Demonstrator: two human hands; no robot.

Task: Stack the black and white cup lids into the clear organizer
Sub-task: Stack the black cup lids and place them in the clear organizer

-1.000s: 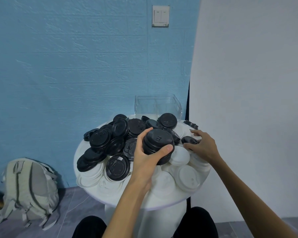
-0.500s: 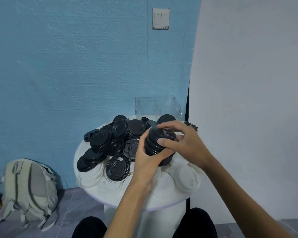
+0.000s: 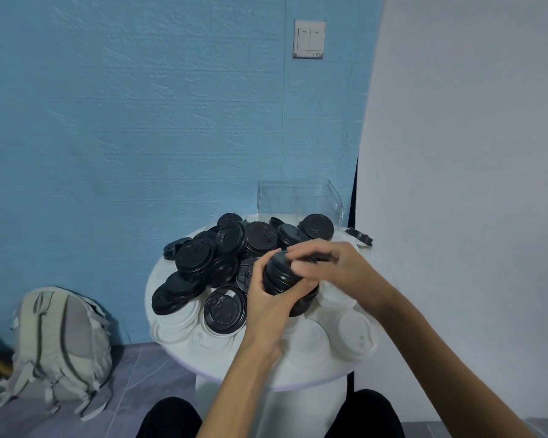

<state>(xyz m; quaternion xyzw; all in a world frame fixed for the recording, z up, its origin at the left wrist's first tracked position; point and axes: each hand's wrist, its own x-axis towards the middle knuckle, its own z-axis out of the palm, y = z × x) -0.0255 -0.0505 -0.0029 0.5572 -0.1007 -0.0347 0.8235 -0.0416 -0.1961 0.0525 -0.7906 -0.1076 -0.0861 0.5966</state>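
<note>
Holding a stack of black lids (image 3: 280, 278) over the middle of the round white table (image 3: 298, 379), the left hand (image 3: 268, 303) is curling its thumb and fingers around the side of the stack from below. The right hand (image 3: 339, 268) is coming over the top of the same stack, and its fingers are bending down on the upper lid, so both hands are gripping it together. Loose black lids (image 3: 203, 263) are lying in a heap on the left and far part of the table, and white lids (image 3: 356, 335) are lying flat along the near edge and to the right. One black lid (image 3: 359, 237) is sitting apart near the far right rim. The clear organizer (image 3: 298, 200) is standing at the far edge of the table, behind the heap, against the blue wall (image 3: 140, 121). A grey backpack (image 3: 60, 339) is leaning on the floor to the left, and a light switch (image 3: 309, 39) is sitting high on the wall.
</note>
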